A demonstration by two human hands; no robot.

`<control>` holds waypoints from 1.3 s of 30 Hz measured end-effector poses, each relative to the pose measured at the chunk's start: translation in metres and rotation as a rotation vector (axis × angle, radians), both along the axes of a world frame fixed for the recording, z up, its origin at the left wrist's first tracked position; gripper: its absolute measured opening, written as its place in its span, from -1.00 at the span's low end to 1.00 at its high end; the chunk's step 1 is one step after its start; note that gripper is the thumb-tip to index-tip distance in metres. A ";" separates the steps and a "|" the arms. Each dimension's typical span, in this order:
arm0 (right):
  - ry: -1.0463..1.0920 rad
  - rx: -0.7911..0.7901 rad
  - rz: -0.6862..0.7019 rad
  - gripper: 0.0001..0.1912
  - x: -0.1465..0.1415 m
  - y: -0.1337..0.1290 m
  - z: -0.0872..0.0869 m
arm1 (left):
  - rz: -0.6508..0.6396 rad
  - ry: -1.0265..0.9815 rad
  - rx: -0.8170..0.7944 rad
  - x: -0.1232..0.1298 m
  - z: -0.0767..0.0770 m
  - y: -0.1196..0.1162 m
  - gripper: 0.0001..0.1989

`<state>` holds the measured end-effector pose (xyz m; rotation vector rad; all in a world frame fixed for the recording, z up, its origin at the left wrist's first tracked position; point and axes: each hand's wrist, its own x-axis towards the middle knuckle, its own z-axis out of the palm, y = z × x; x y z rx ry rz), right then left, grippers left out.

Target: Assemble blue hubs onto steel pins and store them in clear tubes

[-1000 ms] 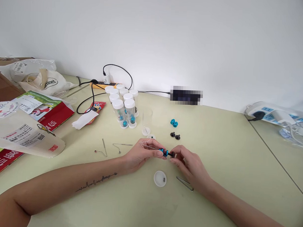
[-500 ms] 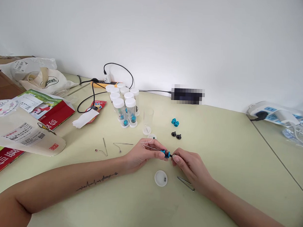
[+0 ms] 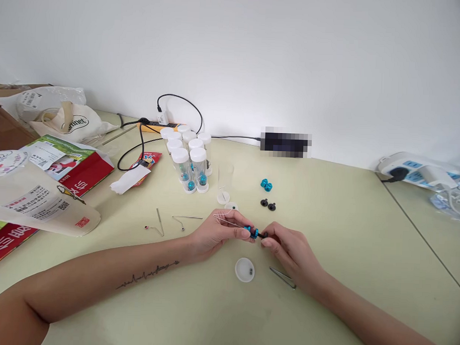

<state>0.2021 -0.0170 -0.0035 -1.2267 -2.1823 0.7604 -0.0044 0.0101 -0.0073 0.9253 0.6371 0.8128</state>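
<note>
My left hand (image 3: 212,236) pinches a small blue metal fitting (image 3: 255,233) between thumb and fingers. A thin bent wire (image 3: 223,219) sticks out of the same grip to the left. My right hand (image 3: 293,252) closes its fingertips on a small black stemmed piece (image 3: 265,235), whose stem points at the fitting's right end. How far the stem sits inside I cannot tell. Below the hands lies a white cap (image 3: 242,271) with small dark bits in it, beside metal tweezers (image 3: 282,277). Blue fittings (image 3: 266,185) and two black stemmed pieces (image 3: 268,204) lie beyond my right hand.
Several white-capped clear tubes (image 3: 188,166) stand at the back, near an uncapped clear tube (image 3: 225,180). Two bent wires (image 3: 161,224) lie left. A large cup (image 3: 43,206), a red box (image 3: 86,170) and a torn packet (image 3: 139,172) fill the left; a power strip (image 3: 411,169) lies right.
My right fingertips have shifted slightly on the black piece, so more of its round end shows. My left hand has barely moved.
</note>
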 end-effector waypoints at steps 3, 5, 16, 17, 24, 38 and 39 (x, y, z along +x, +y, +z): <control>-0.019 -0.004 0.004 -0.69 0.000 0.000 0.002 | -0.004 0.009 -0.003 0.000 0.000 0.000 -0.81; -0.016 -0.003 -0.008 -0.76 -0.001 0.001 0.002 | -0.002 0.010 -0.008 0.000 0.000 0.000 -0.81; -0.008 0.047 -0.011 -0.87 -0.001 -0.001 -0.001 | -0.007 0.002 0.005 -0.001 -0.001 0.000 -0.81; -0.024 0.039 -0.015 -0.81 -0.001 -0.001 0.000 | -0.011 -0.002 0.005 -0.001 -0.001 0.000 -0.81; -0.045 0.045 -0.024 -0.80 -0.002 0.000 0.002 | -0.003 -0.004 0.001 -0.001 0.000 0.000 -0.81; 0.034 0.330 -0.026 -0.82 -0.001 0.000 -0.012 | 0.001 -0.064 -0.012 0.001 0.001 0.000 -0.82; 0.036 0.334 -0.025 -0.82 -0.001 0.000 -0.011 | -0.002 -0.066 -0.009 0.001 0.001 0.000 -0.84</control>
